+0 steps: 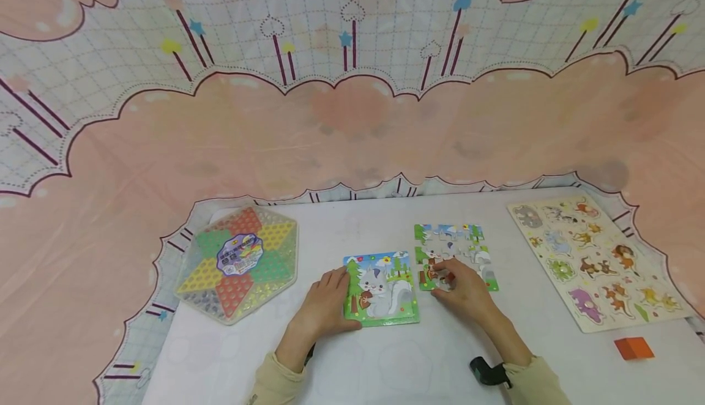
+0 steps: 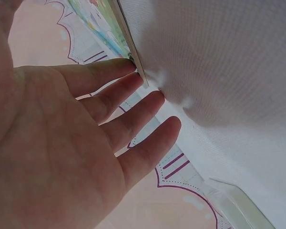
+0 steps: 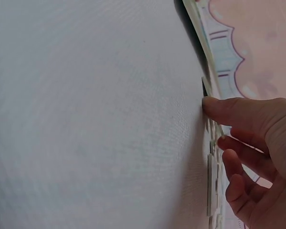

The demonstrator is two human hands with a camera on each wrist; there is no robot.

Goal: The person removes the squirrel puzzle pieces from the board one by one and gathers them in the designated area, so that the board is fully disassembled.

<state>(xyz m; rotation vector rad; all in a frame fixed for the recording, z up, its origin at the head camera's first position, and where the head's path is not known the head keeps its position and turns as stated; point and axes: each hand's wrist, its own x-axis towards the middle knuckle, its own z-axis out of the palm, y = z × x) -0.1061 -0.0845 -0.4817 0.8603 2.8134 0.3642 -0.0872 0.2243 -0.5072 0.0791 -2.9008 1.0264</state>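
A square board with a squirrel picture (image 1: 382, 286) lies on the table near the middle. My left hand (image 1: 325, 304) rests at its left side, thumb by the bottom corner. The left wrist view shows the fingers (image 2: 148, 157) nearly straight, tips at the edge of the board (image 2: 128, 40). To the right lies a matching squirrel jigsaw (image 1: 479, 252) made of separate pieces, with grey gaps between some. My right hand (image 1: 465, 289) is over its lower left part, pinching a puzzle piece (image 3: 213, 125) between thumb and forefinger, the other fingers curled. Fingers partly hide the piece.
On the left is a hexagonal Chinese checkers board (image 1: 275, 267) with a round label. A beige animal puzzle board (image 1: 600, 264) lies at the right, with an orange block (image 1: 633, 349) below it. A patterned cloth (image 1: 352, 123) hangs behind the white table (image 1: 352, 221).
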